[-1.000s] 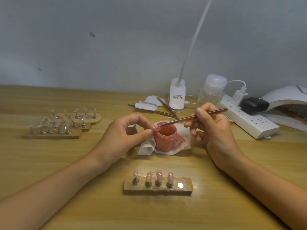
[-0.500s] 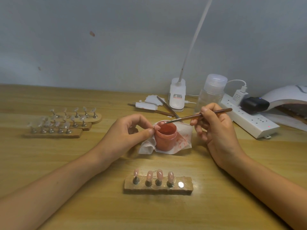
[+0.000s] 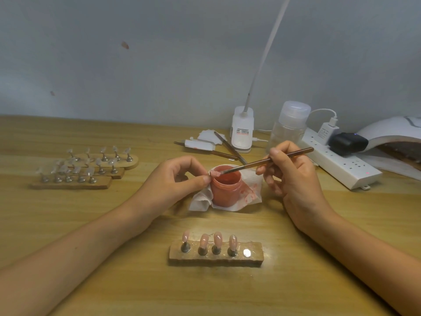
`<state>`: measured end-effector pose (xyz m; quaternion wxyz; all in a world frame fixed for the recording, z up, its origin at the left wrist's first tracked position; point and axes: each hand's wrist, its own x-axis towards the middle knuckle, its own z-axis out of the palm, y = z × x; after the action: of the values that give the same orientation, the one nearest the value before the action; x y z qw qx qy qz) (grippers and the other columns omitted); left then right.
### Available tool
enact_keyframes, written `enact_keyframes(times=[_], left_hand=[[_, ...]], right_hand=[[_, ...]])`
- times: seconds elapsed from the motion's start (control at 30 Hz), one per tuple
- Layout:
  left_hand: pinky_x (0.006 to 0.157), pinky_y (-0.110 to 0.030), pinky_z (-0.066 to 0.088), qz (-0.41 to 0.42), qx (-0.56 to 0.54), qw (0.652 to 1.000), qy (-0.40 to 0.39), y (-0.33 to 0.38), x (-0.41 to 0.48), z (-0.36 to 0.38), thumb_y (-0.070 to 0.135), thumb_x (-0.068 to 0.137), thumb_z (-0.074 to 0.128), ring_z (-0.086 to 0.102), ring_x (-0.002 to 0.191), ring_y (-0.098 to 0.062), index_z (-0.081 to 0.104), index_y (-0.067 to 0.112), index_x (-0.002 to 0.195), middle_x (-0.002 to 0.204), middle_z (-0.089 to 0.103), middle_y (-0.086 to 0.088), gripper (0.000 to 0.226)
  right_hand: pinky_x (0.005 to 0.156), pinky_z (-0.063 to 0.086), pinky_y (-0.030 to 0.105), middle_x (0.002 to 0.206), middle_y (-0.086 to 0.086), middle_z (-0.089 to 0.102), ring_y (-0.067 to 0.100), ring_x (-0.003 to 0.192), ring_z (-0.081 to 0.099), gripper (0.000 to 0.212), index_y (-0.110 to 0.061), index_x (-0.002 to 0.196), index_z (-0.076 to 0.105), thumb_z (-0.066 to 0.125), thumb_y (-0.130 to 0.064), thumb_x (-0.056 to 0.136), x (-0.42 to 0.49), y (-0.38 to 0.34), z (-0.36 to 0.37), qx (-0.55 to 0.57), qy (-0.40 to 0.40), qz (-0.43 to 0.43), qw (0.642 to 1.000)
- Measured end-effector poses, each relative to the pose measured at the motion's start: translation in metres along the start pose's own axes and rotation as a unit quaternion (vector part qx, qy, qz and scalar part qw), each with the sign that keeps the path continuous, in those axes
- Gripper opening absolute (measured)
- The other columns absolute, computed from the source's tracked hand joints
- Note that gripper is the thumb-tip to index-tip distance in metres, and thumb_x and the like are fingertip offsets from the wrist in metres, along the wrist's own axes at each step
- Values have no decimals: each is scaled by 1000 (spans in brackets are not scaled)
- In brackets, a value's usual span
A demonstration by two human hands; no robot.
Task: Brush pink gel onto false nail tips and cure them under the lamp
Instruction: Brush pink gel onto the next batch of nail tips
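Left grip [image 3: 173,181] pinches nail tip [image 3: 214,173] at the open gel jar [image 3: 225,188] rim, right grip [image 3: 293,176] clamped on brush [image 3: 268,160] touching it; overloaded bristles could flood the tip or knock it into the jar.

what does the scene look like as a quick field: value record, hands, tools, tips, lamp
left hand: pinches a nail tip beside the gel jar's rim
right hand: holds the brush, bristles on that tip
gel jar: pink, lid off, on a stained tissue
near stand: four pink tips, fifth spot at its right end bare
far stands: three, at left, with clear tips
curing lamp: far right, partly out of frame
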<state>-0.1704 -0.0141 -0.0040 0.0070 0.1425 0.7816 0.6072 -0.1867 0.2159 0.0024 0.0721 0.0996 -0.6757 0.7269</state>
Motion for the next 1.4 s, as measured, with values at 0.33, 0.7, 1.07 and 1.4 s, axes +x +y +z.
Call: enact_keyframes(times=[0.33, 0.7, 1.07, 1.4], left_hand=[[66, -19, 53, -8, -6, 1000, -1, 3, -1, 0, 35, 78, 71, 64, 76, -19, 69, 27, 77, 86, 73, 6, 8], [56, -11, 47, -31, 0, 999, 13, 5, 1, 2, 20, 89, 67, 58, 63, -3, 67, 17, 82, 75, 69, 10, 8], [52, -10, 44, -42, -2, 999, 20, 7, 0, 3, 20, 89, 67, 55, 56, 0, 66, 15, 82, 72, 68, 11, 8], [52, -9, 43, -45, 1, 999, 22, 8, -1, 3, 21, 88, 67, 55, 57, 2, 66, 15, 82, 72, 68, 11, 8]], right_hand=[[43, 39, 17, 68, 0, 69, 9, 55, 53, 15, -16, 88, 52, 52, -26, 99, 0, 1, 0, -2, 14, 0, 1000], [39, 36, 15, 66, 0, 68, 8, 50, 50, 17, -17, 85, 51, 50, -23, 100, 0, 1, -2, 12, 29, -3, 999], [41, 38, 15, 66, 0, 68, 8, 52, 52, 16, -17, 85, 51, 51, -24, 100, 0, 0, -1, 23, 22, -16, 999], [42, 39, 16, 67, 0, 69, 9, 54, 53, 15, -18, 85, 52, 52, -24, 99, -1, 0, -1, 18, 23, -14, 999]])
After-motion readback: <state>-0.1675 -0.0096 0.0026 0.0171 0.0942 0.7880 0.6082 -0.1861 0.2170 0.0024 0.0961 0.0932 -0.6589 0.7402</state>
